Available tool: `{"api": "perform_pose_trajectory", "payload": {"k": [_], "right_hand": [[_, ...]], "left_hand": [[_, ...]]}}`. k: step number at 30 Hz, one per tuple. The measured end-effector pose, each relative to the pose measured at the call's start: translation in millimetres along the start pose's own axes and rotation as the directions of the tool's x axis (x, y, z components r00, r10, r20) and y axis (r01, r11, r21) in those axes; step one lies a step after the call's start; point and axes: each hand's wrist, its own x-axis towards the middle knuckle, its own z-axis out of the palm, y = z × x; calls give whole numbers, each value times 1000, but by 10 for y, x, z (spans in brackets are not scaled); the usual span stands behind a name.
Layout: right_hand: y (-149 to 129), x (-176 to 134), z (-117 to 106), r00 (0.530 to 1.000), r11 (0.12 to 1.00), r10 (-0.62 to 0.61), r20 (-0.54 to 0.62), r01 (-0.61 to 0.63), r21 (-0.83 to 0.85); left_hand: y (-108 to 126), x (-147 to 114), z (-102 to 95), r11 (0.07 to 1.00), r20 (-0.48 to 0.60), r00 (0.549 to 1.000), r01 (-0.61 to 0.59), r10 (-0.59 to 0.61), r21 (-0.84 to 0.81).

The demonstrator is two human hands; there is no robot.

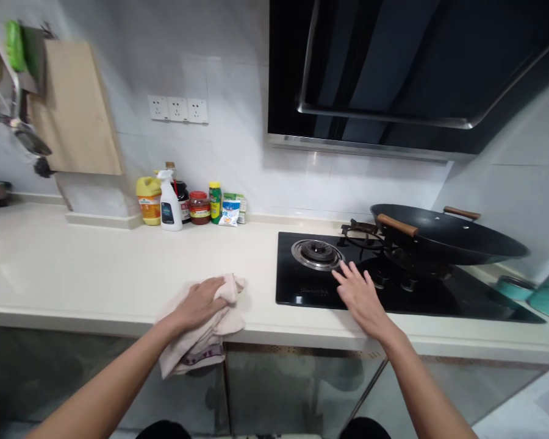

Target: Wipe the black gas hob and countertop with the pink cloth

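A pale pink cloth (190, 347) lies bunched on the white countertop (96, 268), and part of it hangs over the front edge. My left hand (204, 302) presses down on the cloth with its fingers closed around a fold. To the right, my right hand (359, 296) is held over the black gas stove (332, 297), its fingers spread and nothing in them. Just beyond those fingertips is the left burner (318, 253). Whether the right hand touches the stove's glass, I cannot tell.
A large black wok (448, 235) with wooden handles sits on the right burner. Along the wall stand a white spray bottle (169, 204), a yellow jug (149, 201), a red-lidded jar (199, 208) and a green container (215, 204). A range hood (370, 67) overhangs the stove.
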Motion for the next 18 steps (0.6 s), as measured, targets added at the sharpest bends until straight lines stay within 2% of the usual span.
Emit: {"api": "perform_pose_trajectory", "payload": {"k": [2,4,7,9,11,14,18], "right_hand": [[35,50,133,987,978,-6,161,39,-205],[46,63,234,960,962,-2,280,78,-263],[45,47,277,953,960,4,304,81,-266],[42,35,260,956,964,9,293,69,-258],[44,27,241,958,967,14,287,60,-247],[61,14,239,958,970,9,285,61,-234],[84,-10,266,967,973,2,255,57,-225]], "left_hand": [[156,189,23,999,69,997,41,-42,11],[310,383,59,998,109,992,58,-61,27],[498,576,98,998,127,990,58,-61,28],[567,570,89,998,136,989,53,-58,37],[581,436,55,998,163,986,36,-44,52],[529,74,2,997,217,976,3,-19,73],[461,-362,-10,992,195,980,-49,25,117]]}}
